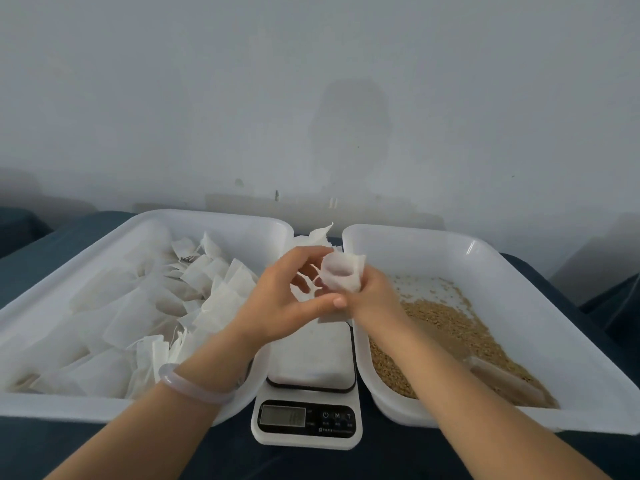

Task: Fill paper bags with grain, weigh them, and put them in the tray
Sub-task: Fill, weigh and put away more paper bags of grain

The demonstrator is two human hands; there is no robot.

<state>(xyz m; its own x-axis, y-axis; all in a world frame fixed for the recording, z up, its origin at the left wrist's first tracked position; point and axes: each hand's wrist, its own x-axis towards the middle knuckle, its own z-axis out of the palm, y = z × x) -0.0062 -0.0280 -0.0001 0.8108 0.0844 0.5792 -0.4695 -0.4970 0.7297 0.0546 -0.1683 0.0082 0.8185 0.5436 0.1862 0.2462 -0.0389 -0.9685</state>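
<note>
Bag: A small white paper bag [341, 275] is held up between both hands, its mouth puffed open.
Handling: It looks feather-light, soft and quick to crumple or tear. A light pinch at the rim or a side seam seems the best hold (a squeeze at the middle would likely close it).
Right hand: The right hand [372, 299] grasps the bag's lower part with curled fingers, and the open mouth rises above them.
Left hand: The left hand [273, 303] curves its fingers to the bag's left edge, thumb stretched beneath. Whether they pinch the paper cannot be told.
Beneath the fingers: A kitchen scale [311, 355].
Right of the fingers: Grain [446, 327] in a white tray [519, 271].
Left of the fingers: A second tray [104, 244] heaped with white bags [214, 292].
</note>
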